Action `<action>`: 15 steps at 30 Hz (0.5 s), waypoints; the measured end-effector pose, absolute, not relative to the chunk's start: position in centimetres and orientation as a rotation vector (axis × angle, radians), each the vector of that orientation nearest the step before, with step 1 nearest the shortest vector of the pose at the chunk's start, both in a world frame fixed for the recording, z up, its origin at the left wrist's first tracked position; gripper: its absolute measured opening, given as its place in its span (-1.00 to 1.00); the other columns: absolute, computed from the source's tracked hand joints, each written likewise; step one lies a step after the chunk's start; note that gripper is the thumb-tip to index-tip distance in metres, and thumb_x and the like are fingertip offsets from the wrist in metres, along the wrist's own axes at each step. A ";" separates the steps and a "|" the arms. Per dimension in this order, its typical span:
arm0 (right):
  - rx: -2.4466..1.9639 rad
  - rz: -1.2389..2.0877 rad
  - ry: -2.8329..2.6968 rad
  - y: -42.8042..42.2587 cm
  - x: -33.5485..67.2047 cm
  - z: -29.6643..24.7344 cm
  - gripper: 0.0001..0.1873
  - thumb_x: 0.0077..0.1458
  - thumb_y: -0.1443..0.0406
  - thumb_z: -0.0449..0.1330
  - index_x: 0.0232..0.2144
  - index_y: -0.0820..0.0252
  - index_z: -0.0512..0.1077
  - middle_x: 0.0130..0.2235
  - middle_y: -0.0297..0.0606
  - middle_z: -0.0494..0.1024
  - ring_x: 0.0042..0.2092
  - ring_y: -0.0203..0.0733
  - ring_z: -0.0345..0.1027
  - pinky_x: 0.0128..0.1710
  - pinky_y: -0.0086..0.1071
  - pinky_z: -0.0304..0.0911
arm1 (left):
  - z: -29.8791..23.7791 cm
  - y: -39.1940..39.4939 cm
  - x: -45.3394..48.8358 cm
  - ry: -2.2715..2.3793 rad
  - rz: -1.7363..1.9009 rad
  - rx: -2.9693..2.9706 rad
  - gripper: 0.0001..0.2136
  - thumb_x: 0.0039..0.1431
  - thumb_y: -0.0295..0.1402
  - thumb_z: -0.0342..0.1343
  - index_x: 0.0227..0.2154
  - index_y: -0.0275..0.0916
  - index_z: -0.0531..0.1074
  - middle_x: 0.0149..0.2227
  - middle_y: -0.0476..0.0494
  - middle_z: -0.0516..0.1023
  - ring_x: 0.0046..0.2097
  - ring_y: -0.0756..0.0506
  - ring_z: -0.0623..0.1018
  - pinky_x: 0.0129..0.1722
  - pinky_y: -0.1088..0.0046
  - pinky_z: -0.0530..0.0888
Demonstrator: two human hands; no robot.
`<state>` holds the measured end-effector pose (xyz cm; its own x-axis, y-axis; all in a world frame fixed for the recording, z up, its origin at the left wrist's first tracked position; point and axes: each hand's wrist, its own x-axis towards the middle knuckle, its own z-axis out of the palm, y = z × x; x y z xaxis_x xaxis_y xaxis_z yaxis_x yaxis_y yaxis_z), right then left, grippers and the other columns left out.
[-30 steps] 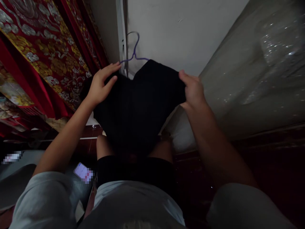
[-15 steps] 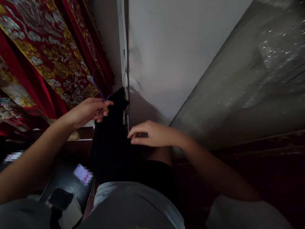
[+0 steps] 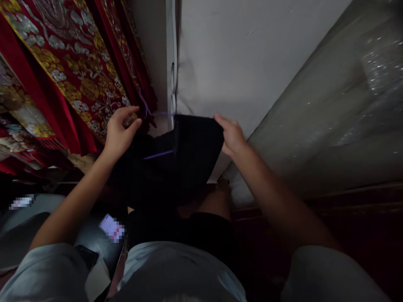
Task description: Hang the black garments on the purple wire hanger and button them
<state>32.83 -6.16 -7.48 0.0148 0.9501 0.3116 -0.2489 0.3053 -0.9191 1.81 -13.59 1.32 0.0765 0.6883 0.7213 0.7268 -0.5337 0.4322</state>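
Observation:
A black garment point(image 3: 185, 161) hangs in front of me on a thin purple wire hanger point(image 3: 154, 126). My left hand point(image 3: 119, 132) pinches the hanger near its hook at the garment's upper left. On the upper right edge of the cloth, my right hand point(image 3: 231, 136) is closed and holds it up. A purple bar of the hanger shows across the dark cloth between the hands.
A red and gold embroidered cloth point(image 3: 63, 63) hangs at the left. A white wall point(image 3: 245, 54) stands ahead, with a plastic-wrapped grey panel point(image 3: 330, 113) at the right. A phone point(image 3: 111, 227) lies on a dark seat at lower left. Dark red floor lies below.
The garment dropped and bunched to the left half a second ago, with my right hand off it. Now my right hand grips its upper right edge and the cloth is spread again.

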 end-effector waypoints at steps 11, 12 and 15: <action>-0.692 0.968 -0.991 -1.2 34.0 -5.5 -0.54 0.05 -0.17 0.25 -0.35 0.05 0.40 -0.21 -0.19 0.61 0.10 0.05 0.48 0.00 -0.02 0.48 | -6.1 -14.3 7.2 -1.574 -0.876 -2.450 -0.53 0.36 -0.33 0.00 0.31 -0.17 0.30 -0.20 -0.20 0.60 -0.04 -0.26 0.56 0.04 0.11 0.47; -0.703 0.963 -0.976 -1.6 34.3 -5.9 -0.55 0.05 -0.17 0.24 -0.35 0.05 0.39 -0.21 -0.20 0.61 0.10 0.05 0.49 0.00 -0.02 0.49 | -7.2 -13.9 7.4 -1.690 -0.768 -2.468 -0.51 0.36 -0.33 0.00 0.33 -0.20 0.27 -0.22 -0.20 0.62 -0.10 -0.24 0.59 -0.01 0.16 0.49; -0.735 1.008 -0.930 -2.4 35.3 -7.6 -0.56 0.02 -0.14 0.27 -0.32 0.04 0.41 -0.19 -0.19 0.61 0.06 0.05 0.51 -0.02 -0.02 0.49 | -10.3 -13.5 7.9 -1.940 -0.402 -2.517 -0.62 0.39 -0.27 -0.03 0.19 -0.17 0.45 -0.21 -0.25 0.66 -0.17 -0.24 0.65 -0.14 0.23 0.52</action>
<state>35.34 -2.43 -7.63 0.2343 0.9259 0.2964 -0.3696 0.3668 -0.8537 7.86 -13.53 -10.30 0.2354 0.9586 0.1601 0.9432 -0.2651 0.2002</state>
